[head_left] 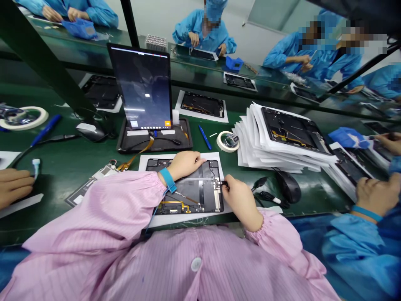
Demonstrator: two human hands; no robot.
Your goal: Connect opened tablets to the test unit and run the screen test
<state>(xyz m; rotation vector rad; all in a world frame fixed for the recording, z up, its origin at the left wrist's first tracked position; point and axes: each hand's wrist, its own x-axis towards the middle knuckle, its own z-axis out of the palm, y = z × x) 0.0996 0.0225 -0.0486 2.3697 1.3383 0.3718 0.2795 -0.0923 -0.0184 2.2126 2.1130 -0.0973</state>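
An opened tablet housing [191, 190] lies on white paper, with dark inner panels, an orange flex cable and a circuit strip at its right side. My left hand [184, 164], wearing a blue wrist strap [168, 180], rests across its upper part with the fingers stretched to the right; some fingertips are hidden. At the housing's right edge, my right hand [239, 195] pinches a black cable plug [224, 183] against the side. The plug's tip is too small to make out.
Behind stands a lit tablet screen [145, 90] in a black tray [122, 144]. A blue pen [205, 137], tape roll [228, 141], paper stack [250, 142] topped by another housing [294, 129], and mouse [288, 187] surround the work. Co-workers' hands [374, 193] are at both sides.
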